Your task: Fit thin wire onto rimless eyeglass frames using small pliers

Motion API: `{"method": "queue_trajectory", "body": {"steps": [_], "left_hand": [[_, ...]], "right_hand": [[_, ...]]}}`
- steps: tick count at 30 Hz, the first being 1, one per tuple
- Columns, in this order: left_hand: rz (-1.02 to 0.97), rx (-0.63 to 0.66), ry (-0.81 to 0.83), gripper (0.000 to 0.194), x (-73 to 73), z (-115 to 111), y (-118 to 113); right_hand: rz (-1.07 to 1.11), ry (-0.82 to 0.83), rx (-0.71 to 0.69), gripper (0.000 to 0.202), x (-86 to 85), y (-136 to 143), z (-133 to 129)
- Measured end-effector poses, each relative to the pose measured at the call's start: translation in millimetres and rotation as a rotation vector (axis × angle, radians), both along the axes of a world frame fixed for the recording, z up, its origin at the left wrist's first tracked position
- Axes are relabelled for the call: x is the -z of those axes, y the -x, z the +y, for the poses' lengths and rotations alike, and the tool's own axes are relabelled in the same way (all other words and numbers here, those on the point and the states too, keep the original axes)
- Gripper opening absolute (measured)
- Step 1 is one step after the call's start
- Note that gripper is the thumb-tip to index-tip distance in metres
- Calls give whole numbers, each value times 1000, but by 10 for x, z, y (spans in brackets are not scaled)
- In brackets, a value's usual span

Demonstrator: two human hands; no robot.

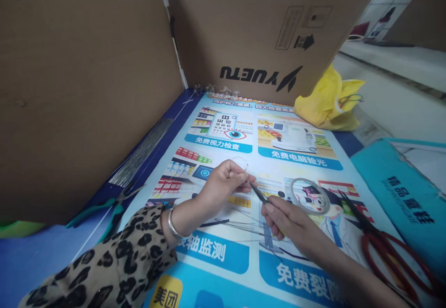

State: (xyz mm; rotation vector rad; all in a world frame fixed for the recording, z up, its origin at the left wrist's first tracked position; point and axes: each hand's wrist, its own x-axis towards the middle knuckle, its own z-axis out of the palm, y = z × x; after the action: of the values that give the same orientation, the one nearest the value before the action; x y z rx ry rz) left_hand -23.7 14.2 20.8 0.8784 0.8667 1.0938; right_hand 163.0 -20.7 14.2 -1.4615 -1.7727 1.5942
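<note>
One looped wire point(247, 166), seemingly unfinished, sits pinched in the left hand point(226, 180), the right hand point(284, 215) gripping pliers point(258, 192), while straight wires point(141, 154) lie apparently unused.

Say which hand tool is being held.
The needle-nose pliers in the right hand; the red-handled scissors and green-handled pliers lie unheld.

Pliers point(258, 193) were over poster point(205, 294), left of tape roll point(313, 212) | scissors point(372, 232) lay right | wire bundle point(142, 152) left | cardboard point(223, 24) stood behind
</note>
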Motion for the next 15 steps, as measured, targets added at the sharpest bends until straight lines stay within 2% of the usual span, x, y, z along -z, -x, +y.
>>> {"method": "queue_trajectory", "body": {"steps": [15], "left_hand": [[28,-25,-27,18,79,-29,-35]], "right_hand": [[48,48,37,36,24,21,14]]}}
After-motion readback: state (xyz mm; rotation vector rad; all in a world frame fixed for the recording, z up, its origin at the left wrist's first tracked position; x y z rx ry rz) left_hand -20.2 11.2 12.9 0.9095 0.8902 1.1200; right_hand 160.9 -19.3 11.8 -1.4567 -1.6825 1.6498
